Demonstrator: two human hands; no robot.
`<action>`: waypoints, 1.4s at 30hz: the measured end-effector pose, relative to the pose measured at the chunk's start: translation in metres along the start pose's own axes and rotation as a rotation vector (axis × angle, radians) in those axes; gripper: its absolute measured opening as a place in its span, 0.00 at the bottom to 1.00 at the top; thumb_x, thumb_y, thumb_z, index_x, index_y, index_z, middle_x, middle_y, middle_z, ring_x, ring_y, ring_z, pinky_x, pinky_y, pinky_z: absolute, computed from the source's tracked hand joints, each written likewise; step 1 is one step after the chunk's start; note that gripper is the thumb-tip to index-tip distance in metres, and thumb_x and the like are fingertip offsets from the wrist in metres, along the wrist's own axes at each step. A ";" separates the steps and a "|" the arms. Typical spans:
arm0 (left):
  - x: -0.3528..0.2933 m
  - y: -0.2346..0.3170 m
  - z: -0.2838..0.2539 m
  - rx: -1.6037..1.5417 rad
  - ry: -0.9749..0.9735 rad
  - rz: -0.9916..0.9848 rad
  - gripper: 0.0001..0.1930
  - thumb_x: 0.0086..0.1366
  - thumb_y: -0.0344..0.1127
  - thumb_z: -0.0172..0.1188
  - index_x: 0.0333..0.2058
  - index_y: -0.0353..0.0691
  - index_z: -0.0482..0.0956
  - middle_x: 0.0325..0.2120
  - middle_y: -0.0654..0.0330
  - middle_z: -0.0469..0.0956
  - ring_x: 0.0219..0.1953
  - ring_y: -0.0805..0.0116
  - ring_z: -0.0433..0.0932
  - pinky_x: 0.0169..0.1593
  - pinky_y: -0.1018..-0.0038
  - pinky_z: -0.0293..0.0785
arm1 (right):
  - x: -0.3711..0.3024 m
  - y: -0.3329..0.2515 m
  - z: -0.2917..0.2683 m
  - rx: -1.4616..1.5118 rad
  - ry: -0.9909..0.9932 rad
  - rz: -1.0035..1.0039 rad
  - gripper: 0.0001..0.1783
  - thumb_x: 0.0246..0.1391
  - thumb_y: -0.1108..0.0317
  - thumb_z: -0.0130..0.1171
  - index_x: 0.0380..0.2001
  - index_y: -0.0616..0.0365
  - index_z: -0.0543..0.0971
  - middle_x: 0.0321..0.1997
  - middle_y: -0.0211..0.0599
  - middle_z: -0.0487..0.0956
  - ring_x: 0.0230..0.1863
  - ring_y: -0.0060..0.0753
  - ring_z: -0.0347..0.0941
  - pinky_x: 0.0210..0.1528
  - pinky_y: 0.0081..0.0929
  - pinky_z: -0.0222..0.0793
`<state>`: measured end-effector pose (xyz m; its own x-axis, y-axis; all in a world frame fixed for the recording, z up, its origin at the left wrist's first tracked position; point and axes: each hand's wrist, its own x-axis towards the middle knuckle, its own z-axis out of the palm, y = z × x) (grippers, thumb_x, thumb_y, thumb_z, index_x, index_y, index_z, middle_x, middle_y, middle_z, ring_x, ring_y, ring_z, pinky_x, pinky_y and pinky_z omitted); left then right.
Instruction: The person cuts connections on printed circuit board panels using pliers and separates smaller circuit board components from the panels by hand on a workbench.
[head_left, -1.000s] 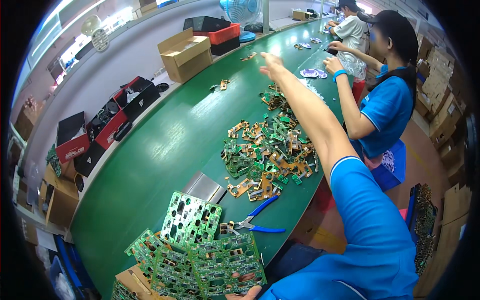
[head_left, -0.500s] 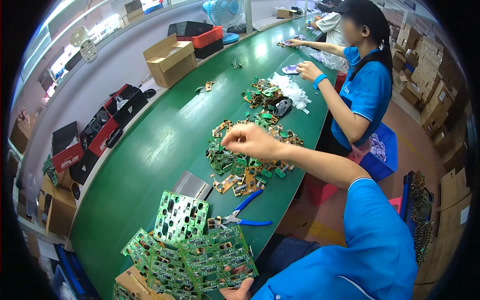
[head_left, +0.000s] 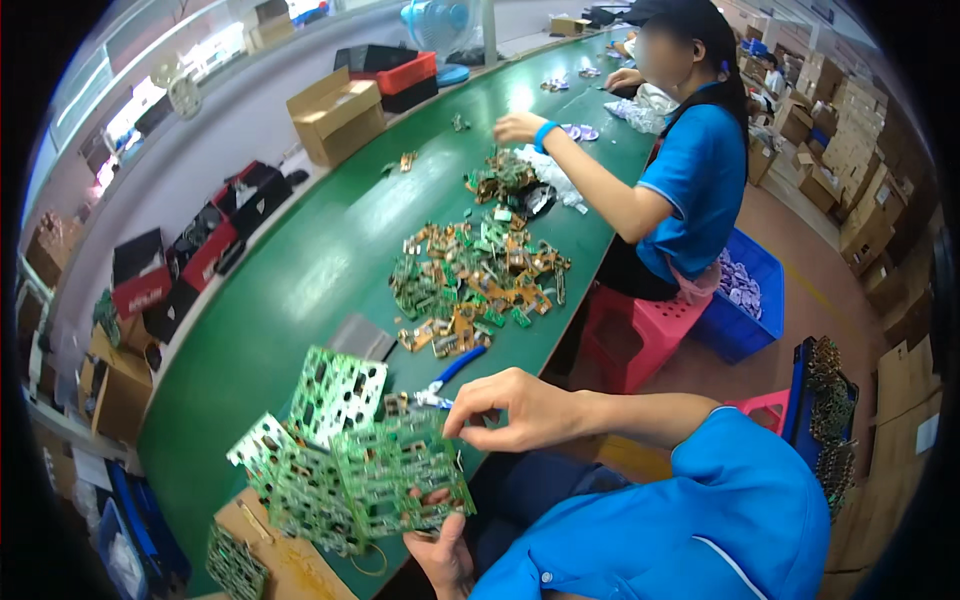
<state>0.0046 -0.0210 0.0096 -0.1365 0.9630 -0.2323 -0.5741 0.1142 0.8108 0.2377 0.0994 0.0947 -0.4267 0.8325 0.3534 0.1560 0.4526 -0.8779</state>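
Note:
My left hand grips the lower edge of a green circuit board panel, with its fingertips showing through the board's cut-outs. More panels fan out beside it, including an upper one lying toward the far side. My right hand is curled at the panel's right edge, thumb and fingertips closed on its upper corner; the exact contact is partly hidden. Beyond that hand lie blue-handled cutting pliers, partly covered by it. A flat grey metal block rests near the panels.
A heap of small green and brown board pieces spreads along the green bench. Across it sits a co-worker in blue, one hand raised over the bench. Cardboard lies at lower left; a pink stool and blue crate stand right.
My right hand has come back from above the heap to the panel's edge. The panels have shifted slightly left in view. The co-worker's near arm has swung left over the bench.

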 end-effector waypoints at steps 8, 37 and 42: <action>-0.012 0.013 0.030 0.055 -0.172 -0.137 0.33 0.53 0.16 0.62 0.60 0.34 0.66 0.46 0.51 0.80 0.45 0.64 0.79 0.52 0.72 0.75 | -0.037 -0.025 0.024 -0.096 -0.018 0.053 0.10 0.48 0.82 0.63 0.36 0.62 0.83 0.33 0.34 0.80 0.26 0.23 0.68 0.27 0.18 0.62; -0.053 -0.018 0.018 -0.059 -0.361 -0.310 0.45 0.57 0.17 0.65 0.69 0.42 0.51 0.53 0.47 0.72 0.51 0.53 0.79 0.55 0.62 0.78 | -0.067 -0.008 0.051 -0.298 -0.123 0.030 0.11 0.52 0.79 0.63 0.40 0.59 0.84 0.36 0.36 0.75 0.30 0.26 0.69 0.29 0.19 0.65; -0.050 -0.018 0.020 -0.058 -0.356 -0.308 0.47 0.55 0.15 0.64 0.70 0.42 0.48 0.56 0.47 0.68 0.50 0.53 0.79 0.54 0.62 0.77 | -0.065 -0.004 0.051 -0.283 -0.106 0.043 0.11 0.52 0.79 0.64 0.40 0.59 0.84 0.37 0.37 0.76 0.29 0.26 0.69 0.29 0.19 0.65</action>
<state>0.0382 -0.0660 0.0175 0.3267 0.9114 -0.2504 -0.5897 0.4036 0.6996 0.2193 0.0272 0.0588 -0.5024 0.8216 0.2693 0.4116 0.5012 -0.7611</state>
